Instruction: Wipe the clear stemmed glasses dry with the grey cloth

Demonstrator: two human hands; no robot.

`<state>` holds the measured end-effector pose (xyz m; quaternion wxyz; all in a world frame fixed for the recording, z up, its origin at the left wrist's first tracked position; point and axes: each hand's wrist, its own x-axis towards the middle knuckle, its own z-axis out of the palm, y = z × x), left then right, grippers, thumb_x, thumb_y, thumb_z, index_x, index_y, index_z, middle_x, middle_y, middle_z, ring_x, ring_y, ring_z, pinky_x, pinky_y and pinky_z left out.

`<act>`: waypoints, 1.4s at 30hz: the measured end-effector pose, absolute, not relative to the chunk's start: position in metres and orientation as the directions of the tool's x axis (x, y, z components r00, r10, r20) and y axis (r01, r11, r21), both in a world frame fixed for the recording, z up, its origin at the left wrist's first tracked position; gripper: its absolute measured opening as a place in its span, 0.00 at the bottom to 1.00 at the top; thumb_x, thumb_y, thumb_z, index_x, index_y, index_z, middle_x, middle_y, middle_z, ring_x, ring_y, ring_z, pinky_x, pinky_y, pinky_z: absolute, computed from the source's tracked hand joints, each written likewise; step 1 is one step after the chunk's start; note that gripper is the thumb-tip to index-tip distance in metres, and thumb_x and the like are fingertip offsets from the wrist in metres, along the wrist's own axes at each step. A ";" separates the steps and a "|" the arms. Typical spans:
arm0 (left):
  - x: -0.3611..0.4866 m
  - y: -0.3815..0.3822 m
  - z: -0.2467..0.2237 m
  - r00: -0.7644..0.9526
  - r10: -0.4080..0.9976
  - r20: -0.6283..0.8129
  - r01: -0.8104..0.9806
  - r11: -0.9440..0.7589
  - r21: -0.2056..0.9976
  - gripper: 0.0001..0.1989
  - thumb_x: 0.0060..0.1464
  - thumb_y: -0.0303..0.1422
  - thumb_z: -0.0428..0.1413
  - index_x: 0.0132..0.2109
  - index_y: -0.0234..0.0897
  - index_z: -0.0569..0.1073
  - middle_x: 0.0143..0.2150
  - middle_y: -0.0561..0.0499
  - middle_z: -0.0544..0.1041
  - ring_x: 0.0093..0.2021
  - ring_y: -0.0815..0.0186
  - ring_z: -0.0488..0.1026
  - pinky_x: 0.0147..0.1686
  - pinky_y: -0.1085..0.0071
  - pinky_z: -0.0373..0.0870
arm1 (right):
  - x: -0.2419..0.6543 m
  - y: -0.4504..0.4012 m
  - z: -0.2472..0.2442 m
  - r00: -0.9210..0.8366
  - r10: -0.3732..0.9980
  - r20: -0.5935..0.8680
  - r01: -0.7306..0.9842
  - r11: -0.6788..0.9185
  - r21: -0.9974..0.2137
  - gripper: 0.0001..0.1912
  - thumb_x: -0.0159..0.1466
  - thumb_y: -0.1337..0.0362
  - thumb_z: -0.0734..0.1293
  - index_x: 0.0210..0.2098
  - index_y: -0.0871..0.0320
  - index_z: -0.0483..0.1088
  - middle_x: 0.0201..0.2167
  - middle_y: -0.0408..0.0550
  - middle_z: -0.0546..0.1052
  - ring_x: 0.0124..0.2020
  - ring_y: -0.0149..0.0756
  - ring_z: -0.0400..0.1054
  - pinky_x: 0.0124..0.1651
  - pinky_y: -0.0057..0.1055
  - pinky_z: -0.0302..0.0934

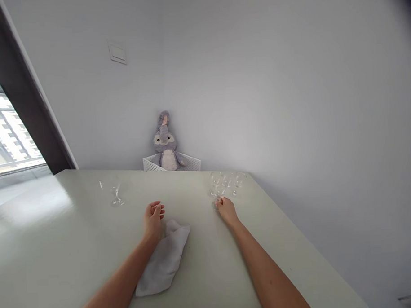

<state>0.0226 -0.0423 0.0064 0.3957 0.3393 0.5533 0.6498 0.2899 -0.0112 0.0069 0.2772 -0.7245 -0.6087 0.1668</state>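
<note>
your right hand [227,210] was clenched at the fingertips, thumb and fingers grasping the front glass [219,191] low down, around its stem, just above the foot. that glass stood on the table [209,266], at the near side of a tight cluster of glasses [228,179] by the far right corner; they overlapped so much in view that you could not tell which of them touched, or count them surely.

your left hand [154,214] had its grip released: the fingers were loosely curled and a little parted, the thumb lying over them, above the middle of the table. beside that wrist, and partly behind your left forearm, lay the cloth [167,261], grey and crumpled, its folded end near the hand.

the lone glass [116,198] stood upright on its foot to the left, well apart from the cluster and beyond your left hand. past the far edge, the toy [167,148], grey and white, sat in the white basket [193,163] at the corner of the walls [274,93].
</note>
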 end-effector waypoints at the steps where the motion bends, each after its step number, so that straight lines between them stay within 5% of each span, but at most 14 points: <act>1: 0.022 -0.042 0.006 -0.463 0.886 -0.009 -0.153 -0.070 0.986 0.12 0.43 0.36 0.52 0.37 0.37 0.68 0.30 0.51 0.71 0.27 0.71 0.67 0.26 0.73 0.64 | 0.293 -0.014 0.009 0.202 0.975 0.088 0.792 -0.110 -0.601 0.13 0.57 0.62 0.58 0.38 0.60 0.67 0.29 0.47 0.73 0.29 0.33 0.67 0.28 0.25 0.52; 7: 0.019 -0.042 0.002 -0.473 0.881 -0.017 -0.213 -0.095 0.972 0.13 0.41 0.36 0.52 0.37 0.37 0.67 0.30 0.52 0.70 0.25 0.73 0.66 0.25 0.74 0.64 | 0.297 -0.041 0.037 0.179 0.980 0.088 0.840 -0.106 -0.533 0.06 0.55 0.65 0.61 0.28 0.57 0.69 0.28 0.48 0.73 0.31 0.37 0.66 0.30 0.29 0.52; 12: 0.016 -0.039 0.003 -0.557 0.830 -0.039 -0.283 -0.145 0.948 0.13 0.41 0.34 0.52 0.38 0.37 0.66 0.29 0.53 0.70 0.24 0.74 0.66 0.24 0.75 0.64 | 0.231 -0.096 0.060 -0.445 0.862 0.244 0.626 0.494 -0.604 0.08 0.58 0.65 0.61 0.36 0.55 0.69 0.31 0.43 0.74 0.31 0.30 0.65 0.34 0.26 0.56; 16: -0.004 -0.032 0.011 -0.702 0.707 -0.091 -0.337 -0.217 0.916 0.13 0.43 0.32 0.51 0.40 0.39 0.63 0.32 0.54 0.68 0.25 0.76 0.66 0.25 0.77 0.65 | 0.177 -0.137 0.053 -0.824 0.493 0.279 0.410 0.858 -0.308 0.11 0.55 0.58 0.65 0.37 0.55 0.70 0.38 0.45 0.73 0.39 0.37 0.62 0.42 0.32 0.55; 19: -0.031 -0.025 0.019 -0.808 0.572 -0.142 -0.355 -0.280 0.892 0.17 0.47 0.34 0.49 0.46 0.43 0.57 0.38 0.54 0.65 0.28 0.78 0.66 0.28 0.80 0.65 | 0.161 -0.147 0.038 -0.875 0.437 0.206 0.412 0.898 -0.156 0.23 0.51 0.47 0.65 0.39 0.57 0.69 0.38 0.49 0.72 0.37 0.41 0.61 0.39 0.37 0.56; 25: -0.081 -0.005 0.038 -0.686 0.663 -0.298 -0.585 -0.260 0.768 0.20 0.55 0.45 0.37 0.53 0.43 0.49 0.34 0.48 0.70 0.25 0.71 0.69 0.28 0.70 0.69 | 0.162 -0.140 0.017 -0.814 0.509 0.279 0.468 0.860 -0.203 0.10 0.58 0.60 0.62 0.39 0.53 0.69 0.38 0.45 0.72 0.36 0.37 0.60 0.38 0.34 0.55; 32: -0.104 0.019 0.041 -0.411 0.869 -0.277 -0.843 -0.246 0.478 0.23 0.53 0.52 0.31 0.48 0.44 0.53 0.44 0.38 0.67 0.40 0.61 0.72 0.33 0.62 0.71 | 0.173 -0.131 0.021 -0.617 0.679 0.397 0.290 0.666 -0.688 0.09 0.60 0.63 0.61 0.36 0.53 0.72 0.32 0.45 0.72 0.36 0.33 0.61 0.41 0.31 0.56; 37: -0.109 0.024 0.039 -0.432 0.871 -0.233 -0.878 -0.348 0.328 0.23 0.50 0.54 0.39 0.37 0.37 0.56 0.45 0.39 0.65 0.45 0.60 0.70 0.35 0.65 0.72 | 0.189 -0.111 0.025 -0.329 0.914 0.239 -0.101 0.217 -0.971 0.09 0.55 0.58 0.65 0.25 0.56 0.72 0.27 0.44 0.69 0.29 0.31 0.62 0.31 0.27 0.57; 42: -0.078 0.020 0.054 -0.395 0.899 -0.191 -0.854 -0.282 0.438 0.16 0.53 0.46 0.45 0.32 0.36 0.57 0.40 0.41 0.68 0.43 0.63 0.71 0.36 0.69 0.72 | 0.211 -0.096 0.032 -0.203 0.978 -0.039 -0.649 -0.164 -0.743 0.11 0.50 0.56 0.69 0.30 0.56 0.72 0.27 0.43 0.74 0.29 0.33 0.66 0.33 0.29 0.60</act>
